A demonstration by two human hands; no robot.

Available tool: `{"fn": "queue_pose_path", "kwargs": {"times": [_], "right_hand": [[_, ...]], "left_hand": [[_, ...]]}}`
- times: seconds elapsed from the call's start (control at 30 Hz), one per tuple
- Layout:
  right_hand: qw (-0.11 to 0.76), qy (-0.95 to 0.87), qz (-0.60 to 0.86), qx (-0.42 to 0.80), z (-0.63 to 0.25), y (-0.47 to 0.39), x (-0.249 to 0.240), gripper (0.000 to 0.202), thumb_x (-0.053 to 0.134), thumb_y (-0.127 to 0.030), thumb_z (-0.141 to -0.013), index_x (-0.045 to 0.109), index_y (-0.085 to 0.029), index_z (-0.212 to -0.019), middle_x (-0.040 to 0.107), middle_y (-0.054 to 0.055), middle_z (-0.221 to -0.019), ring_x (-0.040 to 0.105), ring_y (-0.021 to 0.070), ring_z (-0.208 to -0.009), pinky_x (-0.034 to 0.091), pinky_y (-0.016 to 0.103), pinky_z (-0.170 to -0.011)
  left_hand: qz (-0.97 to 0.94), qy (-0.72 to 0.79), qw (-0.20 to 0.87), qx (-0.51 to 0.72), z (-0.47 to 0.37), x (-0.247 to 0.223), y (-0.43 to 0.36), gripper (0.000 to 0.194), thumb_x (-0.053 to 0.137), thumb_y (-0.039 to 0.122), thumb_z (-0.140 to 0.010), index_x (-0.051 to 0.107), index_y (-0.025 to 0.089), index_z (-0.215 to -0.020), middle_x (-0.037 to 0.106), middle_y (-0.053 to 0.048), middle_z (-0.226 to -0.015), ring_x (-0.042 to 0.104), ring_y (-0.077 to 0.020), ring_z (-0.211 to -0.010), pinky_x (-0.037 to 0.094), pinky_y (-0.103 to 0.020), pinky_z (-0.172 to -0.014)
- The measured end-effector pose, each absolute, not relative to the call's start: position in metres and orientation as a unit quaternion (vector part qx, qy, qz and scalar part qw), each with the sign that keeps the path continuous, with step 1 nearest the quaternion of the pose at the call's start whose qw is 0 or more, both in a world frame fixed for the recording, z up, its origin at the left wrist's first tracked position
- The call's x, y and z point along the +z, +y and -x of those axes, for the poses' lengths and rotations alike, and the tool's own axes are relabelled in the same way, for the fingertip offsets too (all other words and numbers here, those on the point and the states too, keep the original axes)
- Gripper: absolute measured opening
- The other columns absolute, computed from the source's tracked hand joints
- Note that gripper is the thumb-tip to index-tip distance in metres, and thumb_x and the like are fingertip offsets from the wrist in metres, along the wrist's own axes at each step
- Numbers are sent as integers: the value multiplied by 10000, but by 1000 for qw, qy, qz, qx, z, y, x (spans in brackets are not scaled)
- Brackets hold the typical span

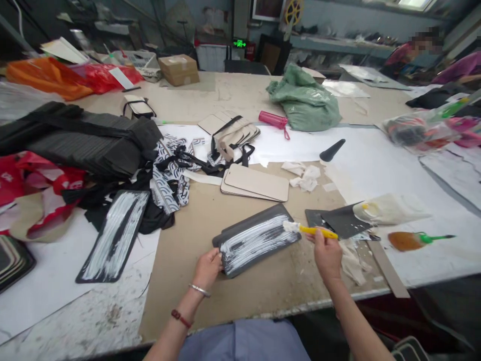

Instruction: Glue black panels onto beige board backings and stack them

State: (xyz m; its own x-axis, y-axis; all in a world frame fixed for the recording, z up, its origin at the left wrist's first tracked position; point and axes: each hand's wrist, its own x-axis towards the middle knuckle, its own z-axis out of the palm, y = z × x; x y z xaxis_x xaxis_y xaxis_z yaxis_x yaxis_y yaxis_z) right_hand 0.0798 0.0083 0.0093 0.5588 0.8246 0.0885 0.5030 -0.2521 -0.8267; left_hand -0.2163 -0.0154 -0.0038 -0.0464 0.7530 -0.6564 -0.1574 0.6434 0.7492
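Observation:
My right hand (327,254) is closed around the yellow handle of a brush (317,231). Its white-smeared bristles touch the right end of a dark rectangular panel (259,240), which is streaked with white paste. At the panel's left end, my left hand (209,265) pinches the edge. Another dark panel (244,225) shows partly from beneath, along the far side. Further left, a similar panel coated in white streaks (114,235) lies by itself, partly over black fabric.
Beige boards (257,183) lie beyond the panels. A glue container (391,209) and an amber bottle (404,241) are at right. Stacked dark slabs (93,145) and patterned straps (169,175) crowd the left. A green bag (306,100) sits farther back. A person (408,52) is at far right.

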Motion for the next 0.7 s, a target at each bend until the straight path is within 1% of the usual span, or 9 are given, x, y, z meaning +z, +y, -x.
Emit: {"fn": "queue_pose_path", "kwargs": {"times": [0.07, 0.17, 0.27, 0.33, 0.43, 0.53, 0.6, 0.7], "right_hand": [[440, -430, 771, 162, -95, 16, 17, 390, 435, -468, -791, 555, -117, -912, 650, 103, -738, 638, 211, -667, 503, 363, -685], [445, -496, 734, 126, -90, 25, 25, 323, 410, -407, -823, 550, -134, -923, 631, 111, -866, 629, 180, -667, 505, 348, -683], [428, -605, 669, 61, -67, 31, 21, 244, 411, -326, -838, 562, -152, -918, 614, 101, -886, 604, 188, -786, 483, 369, -762], [407, -677, 612, 46, -50, 31, 15, 207, 414, -256, -839, 565, -165, -946, 611, 95, -883, 581, 191, -860, 472, 372, -799], [383, -755, 526, 82, -31, 19, 11, 263, 396, -145, -833, 538, -183, -1052, 605, 92, -951, 562, 175, -933, 479, 341, -814], [376, -785, 481, 111, -30, 3, 19, 350, 398, -93, -824, 485, -201, -1144, 594, 86, -1012, 546, 161, -982, 480, 324, -833], [371, -785, 488, 91, -41, -4, 24, 364, 407, -98, -823, 472, -209, -1164, 594, 86, -1022, 548, 164, -986, 484, 332, -834], [355, -772, 527, 23, -61, -10, 21, 332, 415, -123, -825, 502, -199, -1136, 607, 98, -991, 572, 181, -947, 505, 347, -793]], "left_hand": [[-234, 643, 642, 346, 216, -5, -16, 197, 581, 330, -493, 490, 168, -558, 420, 82, -419, 437, -69, -429, 395, -200, -464], [-239, 655, 631, 340, 216, -9, -16, 228, 578, 357, -479, 484, 165, -558, 412, 82, -422, 414, -61, -416, 370, -192, -449], [-240, 663, 623, 338, 216, -11, -16, 261, 578, 384, -470, 487, 163, -574, 385, 90, -415, 381, -52, -404, 348, -187, -441], [-236, 667, 620, 339, 216, -11, -16, 282, 583, 398, -463, 500, 161, -591, 386, 90, -419, 383, -56, -411, 358, -196, -457], [-227, 665, 624, 341, 215, -9, -18, 309, 601, 410, -454, 518, 156, -609, 410, 81, -430, 413, -69, -429, 378, -216, -485], [-209, 659, 635, 345, 214, -6, -18, 333, 624, 412, -447, 536, 153, -635, 440, 71, -445, 443, -81, -447, 387, -225, -502], [-199, 656, 638, 350, 214, -6, -19, 346, 632, 407, -448, 551, 149, -663, 465, 64, -462, 461, -88, -464, 396, -227, -514], [-196, 660, 634, 354, 214, -8, -20, 360, 637, 399, -453, 568, 142, -695, 488, 57, -474, 475, -95, -478, 409, -233, -525]]}}
